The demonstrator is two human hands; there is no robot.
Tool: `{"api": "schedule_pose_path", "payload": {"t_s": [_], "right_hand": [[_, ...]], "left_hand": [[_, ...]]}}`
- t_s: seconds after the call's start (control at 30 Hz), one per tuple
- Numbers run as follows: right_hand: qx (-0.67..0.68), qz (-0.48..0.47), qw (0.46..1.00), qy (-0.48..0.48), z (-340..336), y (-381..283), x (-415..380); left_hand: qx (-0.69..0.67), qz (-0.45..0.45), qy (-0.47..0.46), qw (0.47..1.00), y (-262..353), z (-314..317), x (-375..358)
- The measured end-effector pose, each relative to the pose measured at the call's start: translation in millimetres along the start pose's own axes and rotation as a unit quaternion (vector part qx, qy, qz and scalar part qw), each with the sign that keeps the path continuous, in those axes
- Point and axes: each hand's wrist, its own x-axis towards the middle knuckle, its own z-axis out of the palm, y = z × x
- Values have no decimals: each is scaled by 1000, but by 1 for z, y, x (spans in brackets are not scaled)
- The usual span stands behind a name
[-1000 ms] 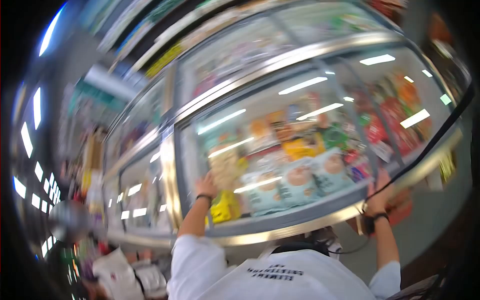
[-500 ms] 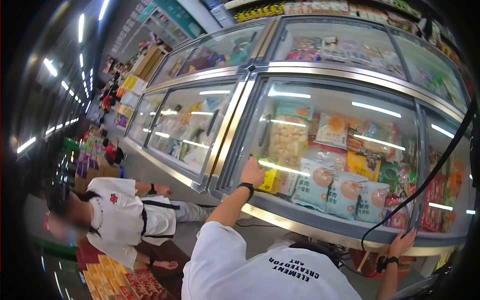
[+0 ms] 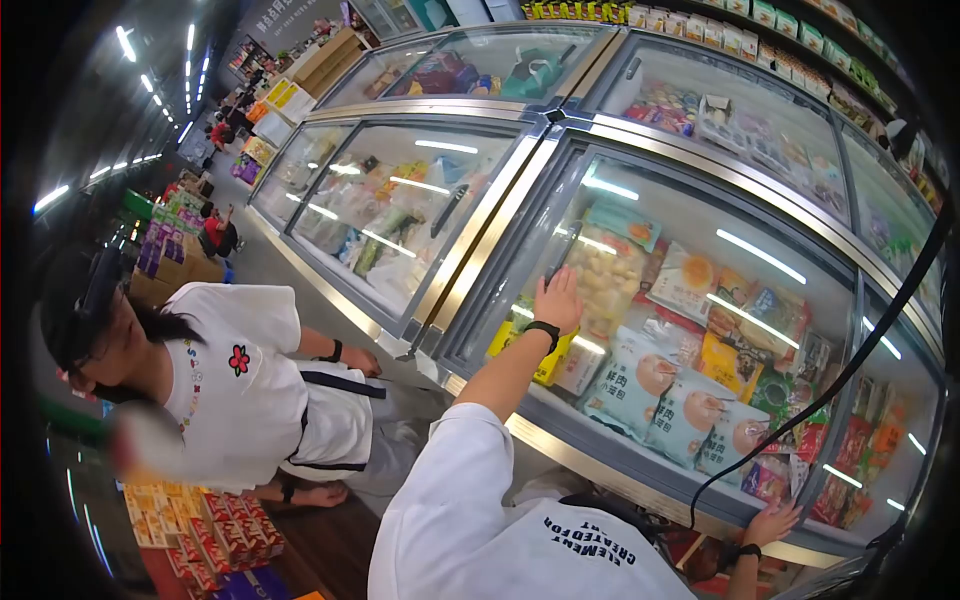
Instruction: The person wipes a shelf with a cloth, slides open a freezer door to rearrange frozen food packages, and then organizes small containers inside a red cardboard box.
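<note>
I lean over a chest freezer (image 3: 640, 470) with sliding glass lids. My left hand (image 3: 558, 298), a black band on its wrist, lies flat on the glass lid (image 3: 700, 250) just below a dark handle (image 3: 562, 246), holding nothing. My right hand (image 3: 775, 522) rests with spread fingers on the freezer's metal front rim at the lower right. Under the glass lie bags of frozen food (image 3: 640, 375) and a yellow box (image 3: 548, 362).
A person in a white shirt (image 3: 240, 400) crouches close at my left, one hand on the neighbouring freezer's rim (image 3: 330, 290). Red and yellow boxes (image 3: 200, 530) lie on the floor. A black cable (image 3: 850, 370) hangs across the lid. An aisle runs back left.
My left hand has slid further up the glass lid toward the handle. My right hand has stayed on the front rim. The view swung left, bringing the crouching person in.
</note>
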Motion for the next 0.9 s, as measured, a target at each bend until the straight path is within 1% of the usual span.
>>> {"api": "schedule_pose_path", "payload": {"t_s": [0.07, 0.1, 0.2, 0.27, 0.37, 0.43, 0.47, 0.53, 0.6, 0.63, 0.7, 0.73, 0.8, 0.83, 0.87, 0.9], "right_hand": [[4, -8, 1000, 15, 11, 11, 1], [14, -19, 999, 32, 12, 11, 3], [17, -28, 999, 23, 10, 16, 4], [23, -23, 999, 28, 2, 11, 3], [45, -19, 998, 41, -6, 10, 1], [77, -56, 994, 55, -12, 9, 0], [72, -59, 994, 54, -14, 7, -1], [67, -50, 995, 52, -27, 0, -5], [63, -34, 997, 34, -18, 0, -5], [61, -31, 997, 33, -17, -1, -6], [57, -29, 998, 27, -24, -6, -7], [74, -24, 997, 32, -22, -7, -6], [59, -27, 997, 44, -28, -11, -14], [55, -32, 996, 58, -27, -14, -11], [43, -46, 995, 72, -11, -8, -7], [50, -51, 995, 76, -3, -6, -4]], "left_hand": [[-67, 5, 53, 996, -5, 6, -4], [-70, 6, 51, 996, -4, 3, -2], [-82, -10, 20, 996, -7, -6, -3], [-69, -23, -2, 997, -13, -14, 3], [-65, -34, -10, 997, -25, -17, 7], [-73, -40, -4, 997, -37, -11, 12], [-76, -49, -10, 996, -43, -10, 15], [-86, -51, -12, 995, -49, -8, 24], [-94, -90, -6, 991, -45, -1, 23], [-94, -87, -7, 992, -43, -6, 19], [-94, -115, -67, 987, -37, -24, 20], [-129, -123, -86, 980, -36, -31, 9], [-142, -103, -73, 982, -37, -13, -25], [-174, -84, -25, 981, -29, -20, -69], [-208, -65, 11, 976, -19, -14, -123], [-152, -31, 118, 981, -17, 17, -157]]}}
